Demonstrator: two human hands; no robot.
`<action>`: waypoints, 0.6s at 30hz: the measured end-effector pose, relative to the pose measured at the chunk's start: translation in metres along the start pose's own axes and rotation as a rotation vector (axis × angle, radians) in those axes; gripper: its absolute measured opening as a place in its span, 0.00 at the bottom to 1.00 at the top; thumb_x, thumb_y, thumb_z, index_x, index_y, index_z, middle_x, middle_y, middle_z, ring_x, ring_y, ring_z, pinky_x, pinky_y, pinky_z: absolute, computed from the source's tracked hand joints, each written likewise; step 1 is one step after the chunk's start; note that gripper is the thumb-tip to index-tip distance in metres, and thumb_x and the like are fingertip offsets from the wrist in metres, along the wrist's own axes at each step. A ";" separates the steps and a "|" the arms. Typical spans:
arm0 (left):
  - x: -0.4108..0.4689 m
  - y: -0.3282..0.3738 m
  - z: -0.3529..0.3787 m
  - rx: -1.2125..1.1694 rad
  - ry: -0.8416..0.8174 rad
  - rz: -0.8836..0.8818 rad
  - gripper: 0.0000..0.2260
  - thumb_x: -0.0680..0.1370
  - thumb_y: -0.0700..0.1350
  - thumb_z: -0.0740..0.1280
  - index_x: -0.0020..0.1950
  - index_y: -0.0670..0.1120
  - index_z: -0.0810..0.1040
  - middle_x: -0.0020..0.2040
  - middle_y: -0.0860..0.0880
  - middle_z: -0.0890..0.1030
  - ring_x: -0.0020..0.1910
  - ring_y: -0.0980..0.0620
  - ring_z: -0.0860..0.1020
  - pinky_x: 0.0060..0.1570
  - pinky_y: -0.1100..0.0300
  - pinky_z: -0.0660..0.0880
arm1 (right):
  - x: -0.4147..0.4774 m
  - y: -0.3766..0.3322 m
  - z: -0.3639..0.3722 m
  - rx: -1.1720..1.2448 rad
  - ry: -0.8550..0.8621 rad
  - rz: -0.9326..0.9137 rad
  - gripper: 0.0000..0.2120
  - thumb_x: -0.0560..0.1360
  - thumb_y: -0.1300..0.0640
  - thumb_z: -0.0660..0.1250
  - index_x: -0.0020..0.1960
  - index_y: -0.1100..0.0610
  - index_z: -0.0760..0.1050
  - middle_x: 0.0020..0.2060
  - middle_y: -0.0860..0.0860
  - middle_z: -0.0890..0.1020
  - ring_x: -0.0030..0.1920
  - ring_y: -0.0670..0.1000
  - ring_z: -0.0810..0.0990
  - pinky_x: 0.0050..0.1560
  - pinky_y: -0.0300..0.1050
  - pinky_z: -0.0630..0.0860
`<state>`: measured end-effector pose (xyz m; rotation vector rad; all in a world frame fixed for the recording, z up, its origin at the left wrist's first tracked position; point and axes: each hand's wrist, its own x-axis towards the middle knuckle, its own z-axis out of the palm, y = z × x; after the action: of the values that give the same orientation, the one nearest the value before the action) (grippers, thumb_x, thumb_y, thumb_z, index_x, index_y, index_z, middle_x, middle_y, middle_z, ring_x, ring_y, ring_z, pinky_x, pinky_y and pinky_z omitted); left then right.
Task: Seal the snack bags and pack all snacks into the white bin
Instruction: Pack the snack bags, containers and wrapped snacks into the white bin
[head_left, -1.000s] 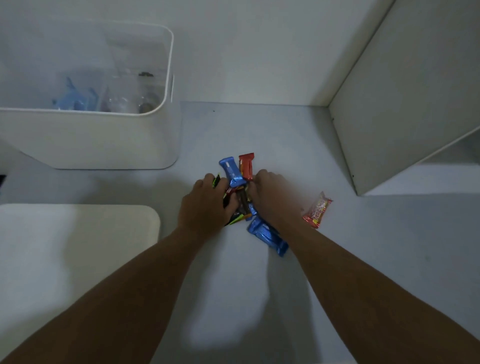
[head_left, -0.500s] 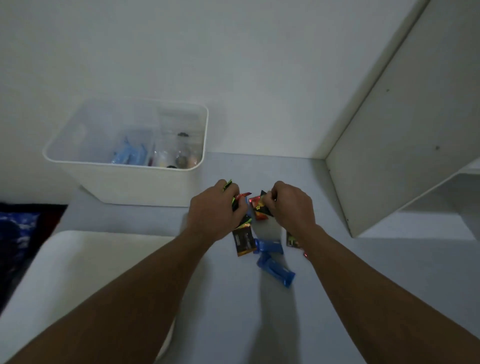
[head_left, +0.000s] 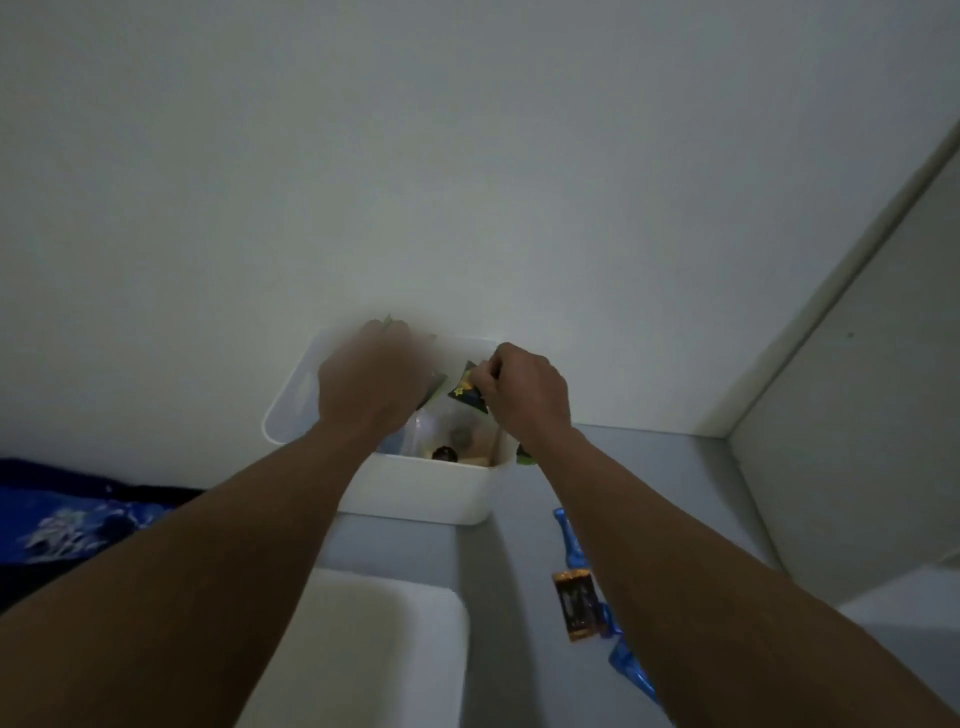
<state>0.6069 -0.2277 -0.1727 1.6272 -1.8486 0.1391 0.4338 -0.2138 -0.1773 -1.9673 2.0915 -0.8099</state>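
Both hands hover over the white bin (head_left: 415, 499) at the back of the grey table. My left hand (head_left: 371, 379), blurred, is closed around snack packets, with a green edge poking out above its fingers. My right hand (head_left: 524, 392) grips a dark snack packet (head_left: 467, 392) with a yellow mark, held above the bin's opening. Inside the bin lie clear bags and a dark round item (head_left: 445, 453). On the table right of the bin lie a brown-and-orange snack bar (head_left: 575, 605) and blue snack bars (head_left: 571, 540), partly hidden by my right forearm.
A white lid or tray (head_left: 363, 649) lies on the table in front of the bin. A white shelf panel (head_left: 852, 415) rises at the right. Dark blue patterned fabric (head_left: 78, 519) lies off the table's left edge. A bare wall stands behind the bin.
Both hands lifted handfuls of snack packets off the table and carried them back and left over the bin. Several bars stayed behind on the table. The camera tilted upward.
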 end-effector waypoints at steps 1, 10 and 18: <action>0.005 -0.009 0.000 -0.005 0.003 -0.018 0.12 0.79 0.53 0.58 0.45 0.47 0.76 0.43 0.48 0.77 0.38 0.45 0.74 0.37 0.57 0.66 | 0.005 -0.008 0.011 0.025 -0.007 0.007 0.10 0.76 0.50 0.62 0.44 0.56 0.75 0.38 0.51 0.80 0.39 0.55 0.78 0.40 0.48 0.74; 0.012 -0.046 0.023 -0.082 -0.028 -0.087 0.12 0.80 0.53 0.58 0.45 0.48 0.75 0.42 0.51 0.76 0.38 0.48 0.74 0.38 0.57 0.67 | 0.006 -0.016 0.067 0.072 -0.096 -0.028 0.13 0.77 0.46 0.60 0.45 0.54 0.78 0.43 0.49 0.79 0.43 0.50 0.78 0.41 0.44 0.73; 0.002 -0.006 0.054 -0.138 -0.135 -0.023 0.12 0.80 0.53 0.57 0.48 0.50 0.77 0.47 0.48 0.78 0.43 0.44 0.78 0.41 0.56 0.70 | 0.003 0.043 0.045 -0.178 -0.164 0.086 0.20 0.82 0.49 0.51 0.54 0.61 0.76 0.53 0.57 0.78 0.57 0.59 0.76 0.58 0.56 0.74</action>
<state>0.5908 -0.2573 -0.2153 1.5954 -1.8938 -0.1084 0.4165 -0.2297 -0.2354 -1.9369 2.1983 -0.4441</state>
